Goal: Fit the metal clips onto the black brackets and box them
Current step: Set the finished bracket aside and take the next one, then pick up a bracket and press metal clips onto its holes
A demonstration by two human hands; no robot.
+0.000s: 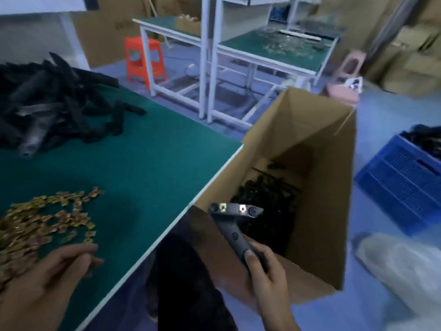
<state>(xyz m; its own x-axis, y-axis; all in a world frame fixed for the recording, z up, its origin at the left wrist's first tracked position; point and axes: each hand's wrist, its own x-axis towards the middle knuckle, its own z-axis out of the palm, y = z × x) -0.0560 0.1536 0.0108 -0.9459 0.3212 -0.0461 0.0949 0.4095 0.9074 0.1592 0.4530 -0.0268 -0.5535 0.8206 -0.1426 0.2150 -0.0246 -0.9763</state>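
Observation:
My right hand (261,271) grips the lower end of a black T-shaped bracket (235,219) that carries two metal clips on its top bar. The bracket hangs over the open cardboard box (329,187), which stands on the floor beside the table and holds several black brackets (265,194). My left hand (59,266) rests on the green table at the edge of a heap of gold metal clips (40,218), fingers curled over some of them. A large pile of bare black brackets (47,106) lies at the table's far left.
The green table (148,163) ends in a white edge next to the box. A blue plastic crate (403,182) with black parts stands on the floor at right. Farther back are an orange stool (145,59) and white-framed benches (262,51). A white bag (403,266) lies near right.

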